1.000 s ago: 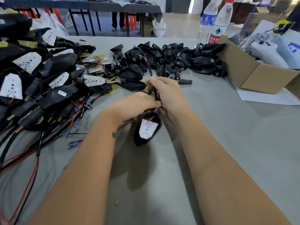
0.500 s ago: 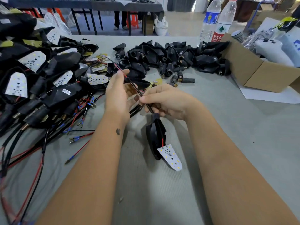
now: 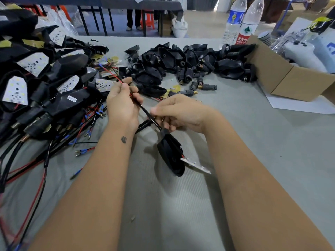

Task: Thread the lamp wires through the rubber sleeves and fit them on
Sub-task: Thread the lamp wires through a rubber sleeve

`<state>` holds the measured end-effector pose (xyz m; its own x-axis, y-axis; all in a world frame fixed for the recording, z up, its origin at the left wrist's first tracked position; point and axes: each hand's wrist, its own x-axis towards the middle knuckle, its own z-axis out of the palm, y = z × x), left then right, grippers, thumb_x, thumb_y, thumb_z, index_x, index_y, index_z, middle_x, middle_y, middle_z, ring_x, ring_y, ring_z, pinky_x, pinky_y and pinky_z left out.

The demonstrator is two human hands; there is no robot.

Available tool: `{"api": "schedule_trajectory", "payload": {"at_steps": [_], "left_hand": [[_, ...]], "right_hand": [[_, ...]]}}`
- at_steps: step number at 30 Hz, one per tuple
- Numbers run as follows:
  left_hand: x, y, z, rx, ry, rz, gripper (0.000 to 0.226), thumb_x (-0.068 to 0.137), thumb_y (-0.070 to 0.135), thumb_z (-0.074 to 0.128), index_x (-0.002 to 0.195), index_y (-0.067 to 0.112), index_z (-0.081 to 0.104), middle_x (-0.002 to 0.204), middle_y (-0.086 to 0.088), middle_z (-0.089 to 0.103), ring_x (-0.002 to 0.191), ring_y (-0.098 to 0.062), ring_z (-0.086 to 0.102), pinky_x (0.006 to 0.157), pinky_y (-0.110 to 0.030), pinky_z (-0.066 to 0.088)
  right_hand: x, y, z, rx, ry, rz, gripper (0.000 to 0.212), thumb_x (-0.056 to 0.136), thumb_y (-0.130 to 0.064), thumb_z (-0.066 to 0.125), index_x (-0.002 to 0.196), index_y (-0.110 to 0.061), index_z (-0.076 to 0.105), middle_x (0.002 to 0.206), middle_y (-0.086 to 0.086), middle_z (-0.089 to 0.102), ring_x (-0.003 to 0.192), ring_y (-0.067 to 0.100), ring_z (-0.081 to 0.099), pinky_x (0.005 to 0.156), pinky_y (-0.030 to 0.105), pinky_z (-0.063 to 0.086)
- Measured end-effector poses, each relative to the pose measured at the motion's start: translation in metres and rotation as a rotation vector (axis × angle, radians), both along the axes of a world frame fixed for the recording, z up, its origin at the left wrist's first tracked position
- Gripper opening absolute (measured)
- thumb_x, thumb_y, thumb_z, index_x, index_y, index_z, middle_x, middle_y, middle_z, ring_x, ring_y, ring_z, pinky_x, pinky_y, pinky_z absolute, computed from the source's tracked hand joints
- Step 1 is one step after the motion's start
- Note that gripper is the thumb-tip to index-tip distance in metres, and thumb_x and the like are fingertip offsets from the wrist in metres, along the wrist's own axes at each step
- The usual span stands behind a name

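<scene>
I see, at the bench's [image 3: 272, 160] far right, an open cardboard box [image 3: 282, 77] resting on white paper [image 3: 301, 105]. Two plastic water bottles [image 3: 243, 24] stand behind it. Beyond, another table [image 3: 112, 1] and a person's legs [image 3: 133, 19].

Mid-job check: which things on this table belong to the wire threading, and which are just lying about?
In the job:
left hand and right hand, both gripping the lamp wires
black lamp housing hanging from them
loose rubber sleeves
finished lamps

Lying about:
water bottles
cardboard box
</scene>
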<state>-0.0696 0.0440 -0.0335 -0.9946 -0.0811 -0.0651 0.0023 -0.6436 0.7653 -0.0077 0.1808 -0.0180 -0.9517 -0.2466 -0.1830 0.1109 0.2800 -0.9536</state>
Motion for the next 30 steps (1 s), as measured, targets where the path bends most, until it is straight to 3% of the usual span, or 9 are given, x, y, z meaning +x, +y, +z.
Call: {"api": "schedule_trajectory", "payload": {"at_steps": [4,6,8,12,15,17,20,24,30], "left_hand": [[0.001,0.005,-0.002,-0.241,0.027,-0.043,0.032,0.105,0.002,0.031,0.092,0.011,0.058,0.070,-0.001,0.048,0.041,-0.001,0.034,0.042,-0.014,0.029],[0.003,0.008,-0.004,-0.433,0.046,-0.039,0.030,0.104,0.005,0.032,0.097,0.018,0.058,0.070,0.001,0.051,0.040,-0.002,0.031,0.042,-0.016,0.027],[0.006,0.012,-0.005,-0.569,0.087,-0.023,0.026,0.103,0.011,0.032,0.104,0.026,0.054,0.067,0.003,0.053,0.041,-0.004,0.033,0.043,-0.018,0.028],[0.014,0.017,-0.006,-0.697,0.224,-0.003,0.021,0.103,0.020,0.038,0.097,0.036,0.050,0.056,0.007,0.048,0.043,-0.004,0.037,0.047,-0.021,0.030],[0.014,0.017,-0.006,-0.749,0.245,-0.002,0.023,0.102,0.020,0.042,0.088,0.033,0.053,0.057,0.009,0.052,0.044,-0.001,0.040,0.047,-0.020,0.032],[0.014,0.017,-0.007,-0.779,0.247,-0.004,0.024,0.102,0.020,0.044,0.086,0.033,0.056,0.061,0.010,0.055,0.048,0.000,0.043,0.050,-0.019,0.035],[0.012,0.018,-0.010,-0.807,0.245,-0.006,0.017,0.099,0.023,0.052,0.086,0.027,0.063,0.060,0.012,0.050,0.046,0.002,0.041,0.049,-0.011,0.035],[0.012,0.018,-0.009,-0.780,0.251,-0.010,0.010,0.093,0.022,0.062,0.085,0.022,0.068,0.063,0.017,0.056,0.051,0.010,0.049,0.056,-0.003,0.037],[0.014,0.018,-0.008,-0.794,0.259,-0.059,0.016,0.087,0.022,0.069,0.074,0.030,0.069,0.059,0.018,0.061,0.055,0.011,0.051,0.059,-0.003,0.040]], "right_hand": [[-0.005,0.006,-0.001,0.072,0.308,-0.446,0.020,0.090,-0.018,0.059,0.075,-0.009,0.066,0.056,-0.006,0.056,0.048,0.007,0.047,0.050,0.024,0.038],[-0.009,0.009,-0.006,0.217,0.440,-0.724,0.019,0.089,-0.020,0.055,0.073,-0.012,0.063,0.061,-0.010,0.056,0.055,0.006,0.047,0.057,0.026,0.040],[-0.009,0.012,-0.011,0.357,0.458,-0.858,0.016,0.088,-0.020,0.051,0.075,-0.022,0.060,0.074,-0.011,0.060,0.063,0.005,0.051,0.059,0.027,0.041],[-0.010,0.019,-0.018,0.444,0.288,-0.786,0.023,0.069,-0.009,0.048,0.080,-0.026,0.059,0.095,-0.001,0.062,0.090,0.022,0.058,0.077,0.039,0.051],[-0.013,0.018,-0.021,0.695,0.233,-0.745,0.024,0.073,-0.012,0.051,0.093,-0.020,0.060,0.099,0.001,0.061,0.101,0.028,0.051,0.087,0.043,0.048],[-0.013,0.017,-0.022,0.704,0.247,-0.752,0.022,0.075,-0.012,0.053,0.092,-0.022,0.060,0.094,-0.002,0.064,0.101,0.027,0.052,0.086,0.042,0.048],[-0.009,0.016,-0.021,0.456,0.268,-0.782,0.017,0.076,-0.012,0.059,0.087,-0.025,0.060,0.081,-0.007,0.064,0.087,0.017,0.060,0.073,0.033,0.051],[-0.008,0.015,-0.012,-0.140,0.330,-0.908,0.021,0.078,0.004,0.060,0.087,-0.015,0.062,0.075,-0.003,0.059,0.060,0.004,0.053,0.053,0.015,0.044],[-0.010,0.019,-0.009,-0.823,0.206,-0.883,0.021,0.085,0.014,0.053,0.090,-0.006,0.061,0.066,0.005,0.053,0.053,0.010,0.048,0.048,0.018,0.037]]}}
